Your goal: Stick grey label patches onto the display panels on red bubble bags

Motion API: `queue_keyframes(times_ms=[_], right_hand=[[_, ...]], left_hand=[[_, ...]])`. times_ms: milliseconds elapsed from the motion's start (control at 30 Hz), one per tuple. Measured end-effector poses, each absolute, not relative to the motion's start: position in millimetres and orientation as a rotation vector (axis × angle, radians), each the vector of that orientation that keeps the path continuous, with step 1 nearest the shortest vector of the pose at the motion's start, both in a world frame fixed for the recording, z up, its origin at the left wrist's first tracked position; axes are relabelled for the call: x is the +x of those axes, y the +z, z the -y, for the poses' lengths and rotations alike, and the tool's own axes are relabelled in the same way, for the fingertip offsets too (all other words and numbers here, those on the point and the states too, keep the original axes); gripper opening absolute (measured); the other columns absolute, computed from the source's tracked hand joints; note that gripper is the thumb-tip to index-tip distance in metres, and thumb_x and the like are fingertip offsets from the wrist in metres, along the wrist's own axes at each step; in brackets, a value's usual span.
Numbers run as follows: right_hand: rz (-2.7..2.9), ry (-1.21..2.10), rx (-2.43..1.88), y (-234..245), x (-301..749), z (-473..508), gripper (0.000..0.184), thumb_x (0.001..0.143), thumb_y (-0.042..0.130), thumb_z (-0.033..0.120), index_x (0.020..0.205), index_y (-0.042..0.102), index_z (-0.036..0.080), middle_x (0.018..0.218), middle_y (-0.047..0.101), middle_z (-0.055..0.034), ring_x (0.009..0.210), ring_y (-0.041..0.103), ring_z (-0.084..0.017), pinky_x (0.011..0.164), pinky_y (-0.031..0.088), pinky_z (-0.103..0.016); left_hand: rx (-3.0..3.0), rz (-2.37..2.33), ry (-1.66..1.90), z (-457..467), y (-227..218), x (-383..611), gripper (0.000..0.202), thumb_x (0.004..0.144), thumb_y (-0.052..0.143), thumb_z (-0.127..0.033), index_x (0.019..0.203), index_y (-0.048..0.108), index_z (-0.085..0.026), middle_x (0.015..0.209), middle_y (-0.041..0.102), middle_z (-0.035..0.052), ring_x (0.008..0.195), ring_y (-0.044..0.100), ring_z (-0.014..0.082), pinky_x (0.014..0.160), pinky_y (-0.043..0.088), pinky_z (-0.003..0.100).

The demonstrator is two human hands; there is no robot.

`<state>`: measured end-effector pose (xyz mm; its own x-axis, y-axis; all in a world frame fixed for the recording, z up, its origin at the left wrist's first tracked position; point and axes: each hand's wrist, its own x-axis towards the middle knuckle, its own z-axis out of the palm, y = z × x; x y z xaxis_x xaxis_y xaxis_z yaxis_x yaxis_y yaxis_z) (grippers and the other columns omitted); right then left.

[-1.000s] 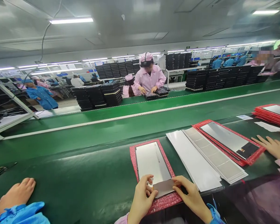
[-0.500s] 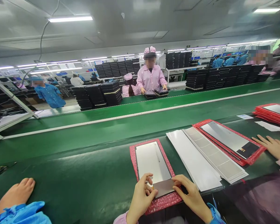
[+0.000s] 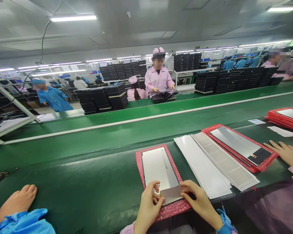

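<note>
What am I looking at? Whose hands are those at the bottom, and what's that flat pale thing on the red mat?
The camera sits on a worker's head, looking forward and down, so the two hands at the bottom are that worker's own. The left hand pinches one end of a small brown strip; the right hand touches its other end. The strip lies at the near end of a flat pale panel, which rests on a red mat on the dark green bench. Beside it lie long white sheets and another panel. The hand in a blue sleeve and the hand at far right belong to neighbours. Behind runs a green belt.
</note>
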<state>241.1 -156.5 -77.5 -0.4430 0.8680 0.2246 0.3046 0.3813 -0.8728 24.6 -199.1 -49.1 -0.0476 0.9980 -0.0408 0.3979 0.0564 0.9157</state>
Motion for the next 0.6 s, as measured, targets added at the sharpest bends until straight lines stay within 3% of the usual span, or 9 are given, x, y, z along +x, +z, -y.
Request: queue_keyframes(times_ms=[600], right_hand=[[1.919, 1.061, -1.02, -79.7, 241.7, 154.4, 0.024, 0.085, 0.046, 0.023, 0.109, 0.046, 0.023, 0.101, 0.052, -0.0033, 0.08, 0.058, -0.01, 0.075, 0.049, -0.022]], left_hand=[[1.455, -1.548, 1.019, 200.9, -48.5, 25.3, 0.035, 0.072, 0.055, -0.021, 0.106, 0.047, -0.022, 0.086, 0.05, -0.0013, 0.06, 0.056, 0.0085, 0.054, 0.046, 0.021]])
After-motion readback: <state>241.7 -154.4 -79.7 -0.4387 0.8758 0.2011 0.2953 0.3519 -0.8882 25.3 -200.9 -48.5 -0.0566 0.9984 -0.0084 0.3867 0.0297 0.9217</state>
